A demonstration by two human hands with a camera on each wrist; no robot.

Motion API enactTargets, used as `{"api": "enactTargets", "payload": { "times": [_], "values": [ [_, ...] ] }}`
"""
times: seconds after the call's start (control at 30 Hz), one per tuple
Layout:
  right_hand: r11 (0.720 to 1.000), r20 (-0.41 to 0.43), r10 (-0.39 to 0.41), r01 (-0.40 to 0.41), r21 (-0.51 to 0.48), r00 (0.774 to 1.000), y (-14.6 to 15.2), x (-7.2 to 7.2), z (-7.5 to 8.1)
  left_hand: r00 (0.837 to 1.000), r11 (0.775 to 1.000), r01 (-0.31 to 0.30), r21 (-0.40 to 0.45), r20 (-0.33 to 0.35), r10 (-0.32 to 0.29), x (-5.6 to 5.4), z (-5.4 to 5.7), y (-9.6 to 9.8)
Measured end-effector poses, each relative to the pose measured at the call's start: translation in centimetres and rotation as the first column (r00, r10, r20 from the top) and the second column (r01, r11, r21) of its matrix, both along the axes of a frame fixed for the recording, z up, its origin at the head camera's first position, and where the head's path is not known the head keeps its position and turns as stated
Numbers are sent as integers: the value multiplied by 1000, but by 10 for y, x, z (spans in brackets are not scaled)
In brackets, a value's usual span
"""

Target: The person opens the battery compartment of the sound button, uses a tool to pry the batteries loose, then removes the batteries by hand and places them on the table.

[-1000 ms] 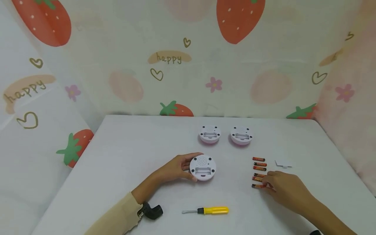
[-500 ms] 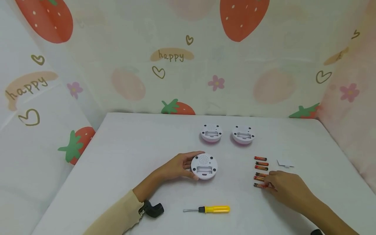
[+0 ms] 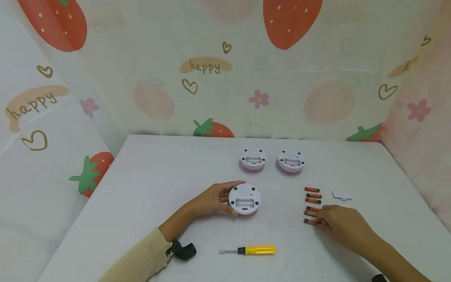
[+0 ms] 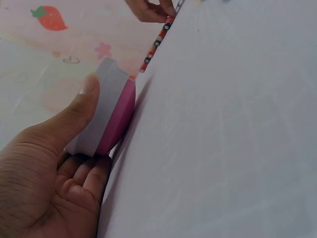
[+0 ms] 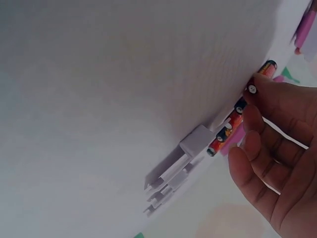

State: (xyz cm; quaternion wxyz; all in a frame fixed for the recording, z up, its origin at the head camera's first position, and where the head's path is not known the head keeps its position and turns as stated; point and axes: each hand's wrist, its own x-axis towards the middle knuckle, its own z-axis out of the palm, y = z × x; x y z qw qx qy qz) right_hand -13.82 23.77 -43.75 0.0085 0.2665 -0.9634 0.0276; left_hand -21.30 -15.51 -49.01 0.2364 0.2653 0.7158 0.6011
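Observation:
My left hand (image 3: 211,200) grips the left side of a round white-and-pink device (image 3: 244,191), its thumb on the near edge. The device's white underside faces up, showing speaker holes, dark feet and an uncovered battery compartment. In the left wrist view, the pink half (image 4: 119,114) is close over the table. At the right, my right hand (image 3: 341,225) pinches the right end of the nearest AAA-like battery (image 3: 310,222). Several more red-and-black batteries (image 3: 312,201) lie in a column beyond it, some partly covered by the fingers. The right wrist view shows the pinched battery (image 5: 267,68) at the thumb tip.
Two similar devices, one on the left (image 3: 253,155) and one on the right (image 3: 291,157), sit upturned at the back. White battery covers (image 3: 341,195) lie right of the batteries. A yellow-handled screwdriver (image 3: 260,250) lies in front. Patterned cloth (image 3: 158,102) stands behind the table.
The head view shifted slightly at first, moving the whole scene a little. Both hands, the device and the batteries keep their places relative to each other.

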Motion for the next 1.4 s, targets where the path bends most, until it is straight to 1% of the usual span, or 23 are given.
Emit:
{"api": "enactTargets", "payload": {
  "times": [0.27,0.4,0.5,0.67,0.8,0.83,0.9,1.03,1.17,1.33,1.4],
  "values": [
    [1000,-30,14,-14,-2,999,-1,0,0,1000,1000,-5,-2,-1,5,0,-1,0],
    [1000,-37,6,-6,-7,999,-3,0,3,1000,1000,0,5,5,0,0,-1,0],
    [999,-70,8,-10,-35,998,-6,0,6,1000,1000,0,-2,2,0,1,0,0],
    [995,-130,51,-62,-81,990,-17,-4,14,1000,1000,0,-10,3,0,1,0,-1],
    [991,-136,89,-102,-92,987,-34,-9,21,1000,1000,1,-14,0,-1,1,0,-1],
    [990,-130,94,-106,-91,987,-39,-10,23,1000,1000,1,-16,-2,-1,1,1,-1],
    [990,-89,97,-105,-96,991,-51,-13,27,1000,1000,-1,-19,-2,1,1,1,-1],
    [993,36,77,-73,-94,996,-76,-20,32,1000,1000,-9,-23,2,9,1,0,-1],
    [994,130,53,-41,-99,990,-99,-27,34,1000,1000,-15,-25,6,15,2,0,-2],
    [997,219,26,-9,-79,975,-119,-38,32,1000,1000,-12,-28,-2,11,0,0,-3],
    [997,238,22,-4,-75,971,-126,-41,30,1000,1000,-11,-25,-4,11,-1,0,-3]
  ]
}}
